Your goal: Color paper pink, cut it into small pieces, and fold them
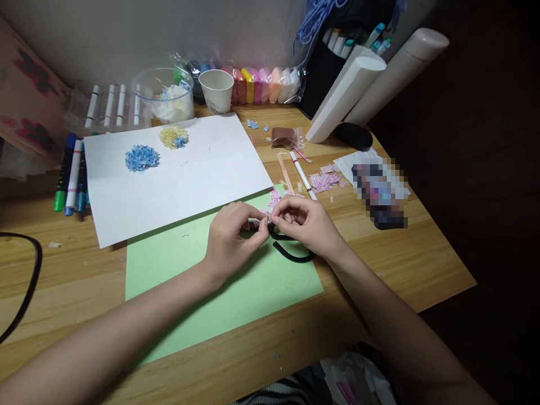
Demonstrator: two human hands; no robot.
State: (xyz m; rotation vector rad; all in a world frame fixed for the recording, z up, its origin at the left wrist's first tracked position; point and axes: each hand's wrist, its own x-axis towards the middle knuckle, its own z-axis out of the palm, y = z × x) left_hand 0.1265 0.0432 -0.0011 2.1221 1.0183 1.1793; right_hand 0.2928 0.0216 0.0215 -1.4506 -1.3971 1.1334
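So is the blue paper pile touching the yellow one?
Apart. The head view shows a strip of bare white paper between the blue pile and the yellow pile.

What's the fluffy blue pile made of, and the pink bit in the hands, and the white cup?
The blue pile looks like cut paper strips, matte and frayed. The pink bit, pinched between the left hand and right hand, seems the same fringed paper, but too small to be sure. The white cup is probably paper: matte, with a rolled rim.
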